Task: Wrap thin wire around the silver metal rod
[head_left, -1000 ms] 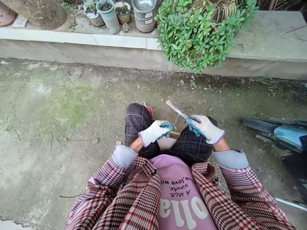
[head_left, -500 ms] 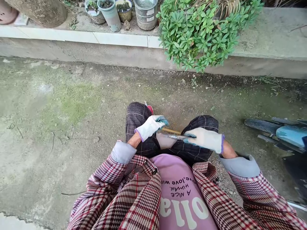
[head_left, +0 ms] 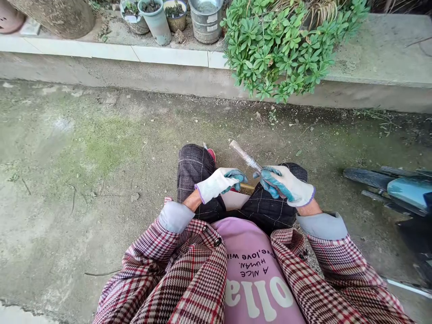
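My left hand (head_left: pixel 225 182), in a white work glove with blue-green coated fingers, is closed on a thin yellow-brown stick (head_left: pixel 249 188). The stick's free end juts toward my right knee. My right hand (head_left: pixel 283 182), gloved alike, is wrapped round the handle of a slim, flat-ended tool bound with silvery wire (head_left: pixel 249 159). Its pale flat end points up and to the left, away from my body, and stands apart from the stick. Both hands are over my lap, between my knees; part of the stick is hidden by the left fingers.
A low ledge (head_left: pixel 168 56) runs across the far side, carrying a blue-green pot (head_left: pixel 155 22), a metal bucket (head_left: pixel 206 22) and a leafy green bush (head_left: pixel 276 49). To the right lies a dark wheel with a blue fender (head_left: pixel 407 191). The ground (head_left: pixel 111 148) is mossy concrete.
My right hand has turned, swinging the wire-bound tool from level across my lap to a slant, its flat end up and away. My left hand has shifted slightly right with the stick.
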`<control>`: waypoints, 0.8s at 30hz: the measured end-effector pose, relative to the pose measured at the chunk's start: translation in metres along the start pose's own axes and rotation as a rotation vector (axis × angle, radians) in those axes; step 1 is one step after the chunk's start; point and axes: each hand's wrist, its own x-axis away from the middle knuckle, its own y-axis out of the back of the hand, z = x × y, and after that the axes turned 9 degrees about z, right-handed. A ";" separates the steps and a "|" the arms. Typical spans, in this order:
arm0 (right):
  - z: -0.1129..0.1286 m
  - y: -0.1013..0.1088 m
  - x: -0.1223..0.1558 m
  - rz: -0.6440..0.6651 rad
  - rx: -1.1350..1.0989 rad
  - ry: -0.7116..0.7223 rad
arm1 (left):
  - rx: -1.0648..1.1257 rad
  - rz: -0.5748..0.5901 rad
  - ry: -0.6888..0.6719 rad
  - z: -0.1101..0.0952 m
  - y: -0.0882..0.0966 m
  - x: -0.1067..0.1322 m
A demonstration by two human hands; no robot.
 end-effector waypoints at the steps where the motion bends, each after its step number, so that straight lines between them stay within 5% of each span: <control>1: 0.000 0.002 0.002 0.012 -0.043 0.014 | -0.003 -0.041 -0.005 0.002 0.004 -0.002; 5: -0.002 0.015 0.011 0.209 -0.026 0.048 | -0.029 -0.150 0.028 0.006 0.016 -0.009; 7: -0.002 0.014 0.013 0.421 0.207 -0.016 | -0.052 -0.181 0.030 0.005 0.020 -0.010; 9: -0.003 0.008 0.012 0.495 0.548 -0.067 | -0.083 -0.211 0.007 0.004 0.021 -0.009; 12: -0.010 0.001 0.006 0.279 0.926 -0.128 | -0.127 -0.229 -0.006 0.001 0.018 -0.007; 15: -0.019 0.007 0.001 0.064 1.020 -0.189 | -0.115 -0.164 -0.002 -0.002 0.013 -0.002; 18: -0.024 0.019 0.001 -0.152 0.926 -0.129 | -0.083 -0.069 0.020 -0.004 0.007 0.002; 20: -0.023 0.022 0.004 -0.241 0.640 -0.081 | -0.070 -0.017 0.044 -0.004 0.003 0.003; 24: -0.015 0.016 0.008 -0.136 0.048 0.011 | -0.044 0.093 0.020 0.003 -0.003 0.002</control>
